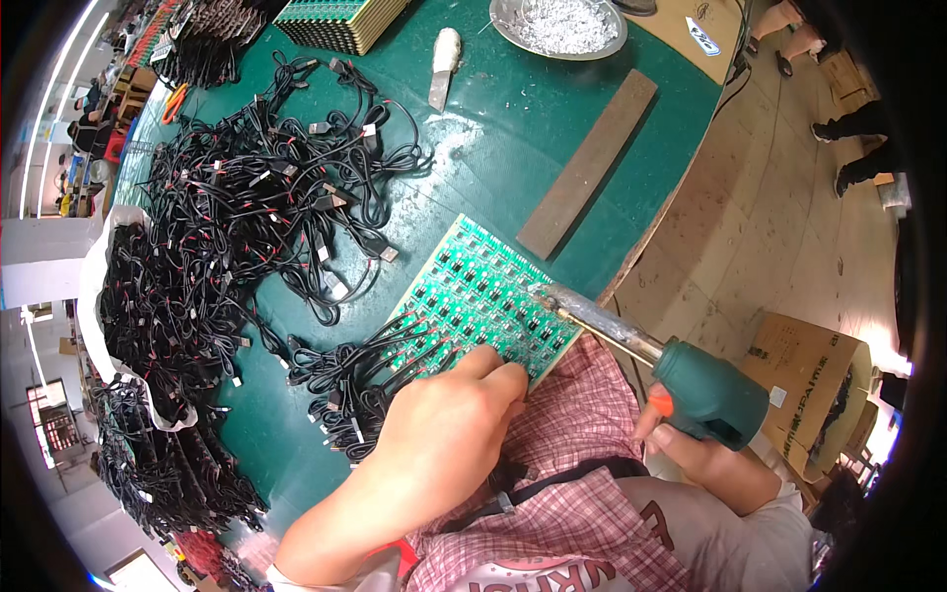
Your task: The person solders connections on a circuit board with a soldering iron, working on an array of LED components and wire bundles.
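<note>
A green circuit board panel (472,286) lies at the near edge of the green table (513,128). My left hand (449,424) rests on the panel's near side, fingers pinched on a thin black wire end (434,360) against the board. My right hand (691,444) grips a green pistol-shaped soldering iron (705,390). Its metal barrel reaches left, with the tip (538,293) touching the panel's right part. A bunch of short black cables (340,380) fans out from the panel's left edge.
A big tangle of black cables (266,187) covers the table's left half, and more fill a white bag (148,326). Farther back are a stack of circuit panels (340,22), a metal dish of solder scraps (560,26), a knife (444,64) and a wooden strip (590,163). A cardboard box (804,380) stands on the floor.
</note>
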